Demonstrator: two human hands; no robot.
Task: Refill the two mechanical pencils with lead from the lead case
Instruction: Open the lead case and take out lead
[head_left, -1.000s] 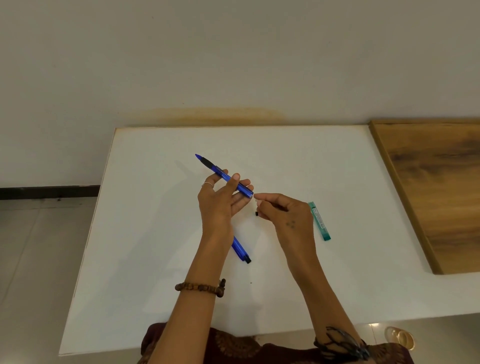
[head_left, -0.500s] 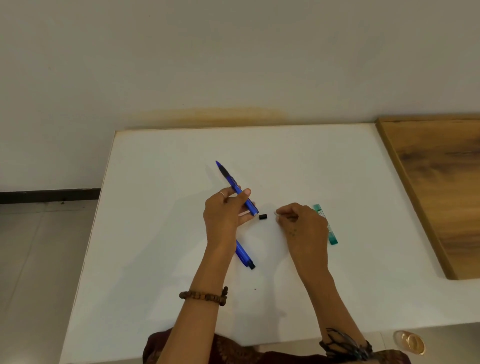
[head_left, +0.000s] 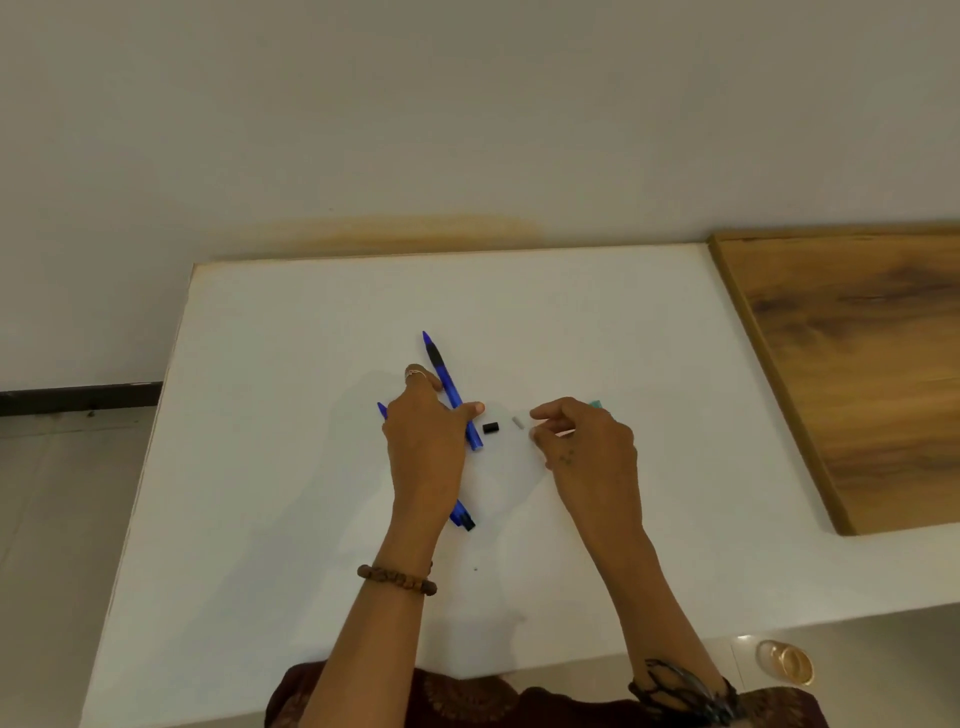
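The left hand (head_left: 423, 447) gripped one pencil (head_left: 451, 394), hiding most of the second pencil (head_left: 464, 518) on the table (head_left: 291, 467). The right hand (head_left: 587, 447), fingers loosely parted, empty, covered the lead case (head_left: 596, 404). Cap (head_left: 491, 427) and eraser (head_left: 518, 422) lay between.

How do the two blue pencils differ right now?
The held pencil is gripped by the left hand, mostly visible, its rear end open, with the black cap lying loose beside it. The second pencil lies on the table, mostly hidden under that hand, its black end still on. Both are blue.
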